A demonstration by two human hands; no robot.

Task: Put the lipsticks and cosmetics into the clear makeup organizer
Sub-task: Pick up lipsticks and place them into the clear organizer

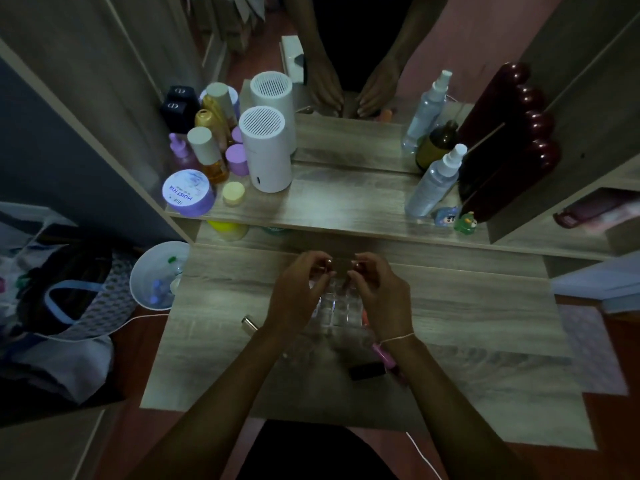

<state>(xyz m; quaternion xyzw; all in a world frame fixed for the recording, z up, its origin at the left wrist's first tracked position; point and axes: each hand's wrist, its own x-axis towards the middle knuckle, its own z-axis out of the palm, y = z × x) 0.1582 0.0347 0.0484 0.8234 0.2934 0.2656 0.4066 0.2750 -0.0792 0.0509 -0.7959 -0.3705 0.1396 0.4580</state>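
Observation:
The clear makeup organizer, a grid of small see-through compartments, stands on the wooden tabletop in the middle. My left hand and my right hand curl over its left and right sides, fingertips pinched at its far rim. A metallic lipstick tube lies just left of my left wrist. A black tube and a pink tube lie by my right wrist. An orange item shows at the organizer's right edge. The dim light hides what is in the compartments.
A raised shelf behind holds a white cylinder device, jars and bottles at left, and spray bottles and a dark red object at right. A mirror stands behind. A white bin sits left of the table.

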